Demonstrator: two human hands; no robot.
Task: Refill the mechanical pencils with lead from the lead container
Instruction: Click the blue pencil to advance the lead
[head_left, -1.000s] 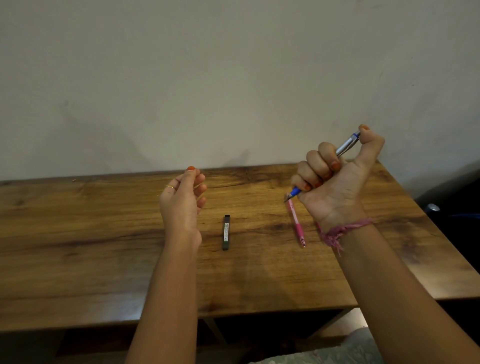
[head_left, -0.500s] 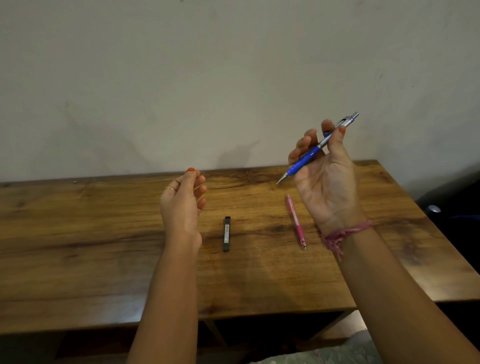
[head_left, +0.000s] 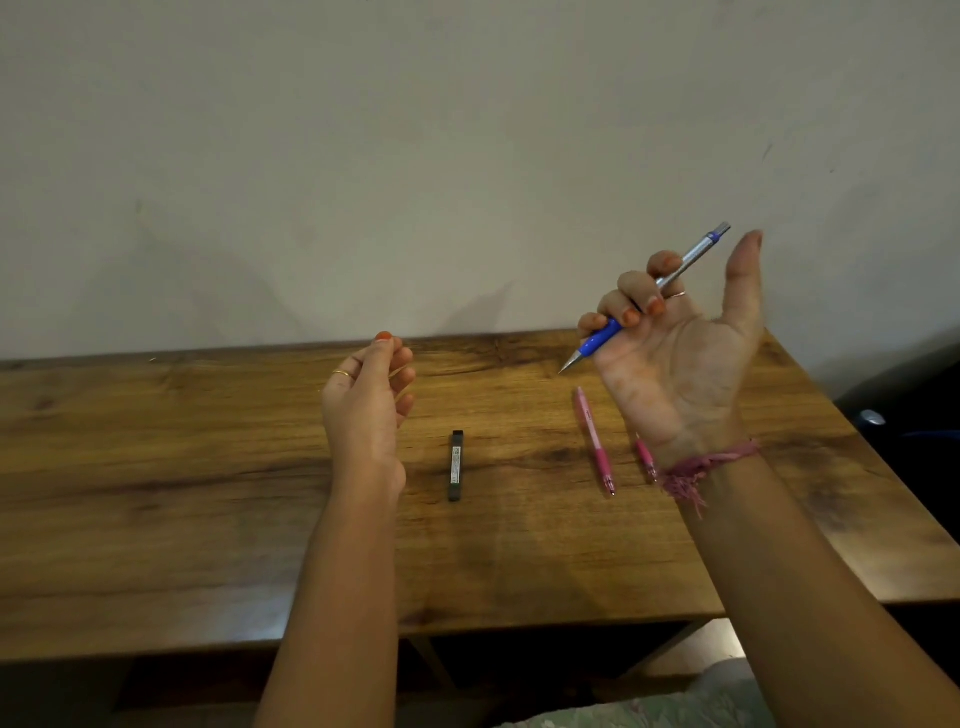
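Note:
My right hand (head_left: 675, 353) is raised palm-up above the table's right side. Its fingers curl round a blue and silver mechanical pencil (head_left: 644, 301), tip pointing down-left, and the thumb sticks up clear of the pencil's top. My left hand (head_left: 369, 400) hovers left of centre with loosely curled fingers, thumb and forefinger tips together and nothing visible between them. The black lead container (head_left: 456, 466) lies flat on the wooden table (head_left: 156, 493) between my hands. A pink pencil (head_left: 595, 441) lies to its right. A second pink pencil (head_left: 645, 460) is partly hidden behind my right wrist.
A plain wall stands right behind the table's far edge. Past the table's right edge is a dark area with a small shiny object (head_left: 872, 417). Patterned cloth (head_left: 675, 701) shows below the front edge at bottom right.
My right hand went from a fist with the thumb on the pencil's top to opening and then regripping the pencil with curled fingers, thumb lifted away. The left hand has barely moved.

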